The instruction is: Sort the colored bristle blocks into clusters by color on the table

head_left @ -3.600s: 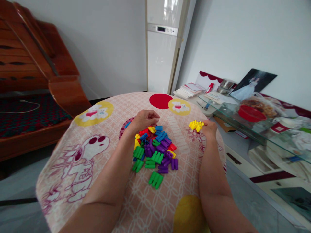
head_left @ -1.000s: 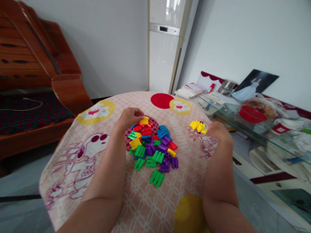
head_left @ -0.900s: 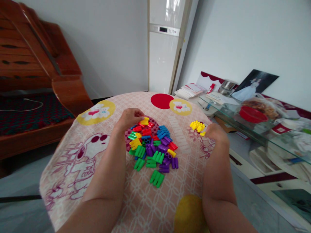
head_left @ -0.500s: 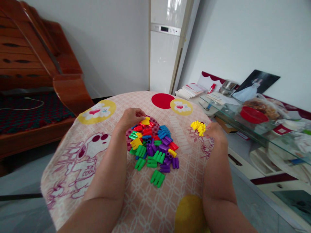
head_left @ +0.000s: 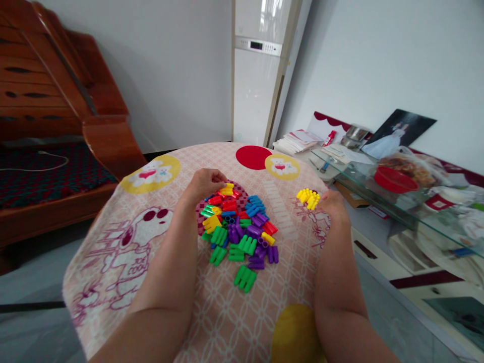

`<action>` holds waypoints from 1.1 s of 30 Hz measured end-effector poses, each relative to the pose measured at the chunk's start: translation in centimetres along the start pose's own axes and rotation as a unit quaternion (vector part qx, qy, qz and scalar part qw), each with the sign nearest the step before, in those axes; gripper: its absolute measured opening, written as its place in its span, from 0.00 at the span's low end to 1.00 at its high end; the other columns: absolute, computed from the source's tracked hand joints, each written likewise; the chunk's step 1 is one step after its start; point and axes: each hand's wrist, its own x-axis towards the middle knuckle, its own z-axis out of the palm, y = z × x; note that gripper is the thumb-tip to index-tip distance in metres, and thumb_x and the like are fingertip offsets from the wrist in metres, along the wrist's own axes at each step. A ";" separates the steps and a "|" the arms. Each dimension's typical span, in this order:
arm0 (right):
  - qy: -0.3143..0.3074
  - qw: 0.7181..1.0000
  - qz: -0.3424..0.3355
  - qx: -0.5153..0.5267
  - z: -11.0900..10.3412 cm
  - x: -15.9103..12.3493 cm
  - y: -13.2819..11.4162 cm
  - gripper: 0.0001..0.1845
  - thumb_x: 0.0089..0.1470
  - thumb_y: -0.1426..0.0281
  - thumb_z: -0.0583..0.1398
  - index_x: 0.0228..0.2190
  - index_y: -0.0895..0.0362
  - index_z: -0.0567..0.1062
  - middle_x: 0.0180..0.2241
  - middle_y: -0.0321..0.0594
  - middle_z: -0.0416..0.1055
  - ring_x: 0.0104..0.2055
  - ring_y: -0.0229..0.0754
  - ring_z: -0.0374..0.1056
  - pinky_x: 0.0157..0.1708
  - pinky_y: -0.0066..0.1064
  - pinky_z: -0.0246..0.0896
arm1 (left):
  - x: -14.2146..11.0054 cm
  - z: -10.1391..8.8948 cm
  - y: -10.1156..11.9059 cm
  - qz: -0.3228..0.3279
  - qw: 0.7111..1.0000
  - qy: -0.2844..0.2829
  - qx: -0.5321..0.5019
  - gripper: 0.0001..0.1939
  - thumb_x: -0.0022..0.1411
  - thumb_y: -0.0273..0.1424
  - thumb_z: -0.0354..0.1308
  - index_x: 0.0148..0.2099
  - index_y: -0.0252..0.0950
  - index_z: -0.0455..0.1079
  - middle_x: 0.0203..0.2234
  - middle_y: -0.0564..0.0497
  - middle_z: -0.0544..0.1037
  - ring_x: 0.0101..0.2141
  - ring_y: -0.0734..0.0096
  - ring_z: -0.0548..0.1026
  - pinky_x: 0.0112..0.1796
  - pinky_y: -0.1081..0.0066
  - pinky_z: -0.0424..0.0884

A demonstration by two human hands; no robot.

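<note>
My left hand [head_left: 206, 182] reaches to the far side of a mixed pile of plastic toy blocks. Its fingers are closed at a yellow toy block [head_left: 227, 189], just above red blocks [head_left: 229, 205]. At the right, my right hand [head_left: 334, 203] has its fingers closed at the edge of a cluster of yellow toy blocks [head_left: 308, 198]; its fingertips are partly hidden. Between my arms lie green blocks [head_left: 247, 244], purple blocks [head_left: 235, 232], blue blocks [head_left: 255, 205] and another yellow block [head_left: 212, 223]. One green block [head_left: 245, 278] lies apart, nearest me.
A patterned cloth [head_left: 227, 312] covers the round table. To the right stands a glass-topped cabinet [head_left: 378, 194] with a red bowl [head_left: 395, 180], papers [head_left: 298, 140] and a photo [head_left: 401, 132]. A wooden bench [head_left: 106, 136] is at the left, a white tall appliance [head_left: 255, 91] behind.
My right hand has shifted very slightly, and the yellow cluster's right end has moved a little with it. My left hand and the pile look nearly the same.
</note>
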 end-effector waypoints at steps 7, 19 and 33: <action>0.031 0.999 0.007 -0.015 -2.6 -1.3 -1.1 0.12 0.44 0.80 0.60 0.32 0.64 0.82 0.35 0.54 0.79 0.42 0.52 0.75 0.42 0.33 0.66 | -0.1 0.3 0.3 0.007 0.999 -0.015 -0.030 0.15 0.47 0.37 0.62 0.36 0.34 0.79 0.27 0.48 0.82 0.30 0.65 0.78 0.30 0.73 0.71; -0.026 0.885 -0.314 0.342 -0.7 -6.5 -13.4 0.15 0.53 0.68 0.62 0.43 0.58 0.80 0.34 0.40 0.79 0.33 0.41 0.75 0.36 0.30 0.68 | -0.6 2.4 4.3 0.051 0.980 -0.124 -0.148 0.14 0.49 0.39 0.63 0.34 0.33 0.76 0.25 0.48 0.80 0.26 0.68 0.77 0.26 0.72 0.70; 0.034 0.921 -0.371 0.111 -1.4 -8.5 -15.3 0.09 0.54 0.74 0.60 0.32 0.58 0.82 0.31 0.43 0.80 0.34 0.42 0.72 0.35 0.28 0.59 | -0.9 3.5 5.7 0.066 0.976 -0.149 -0.146 0.09 0.52 0.35 0.60 0.34 0.35 0.75 0.24 0.50 0.81 0.26 0.67 0.79 0.29 0.71 0.73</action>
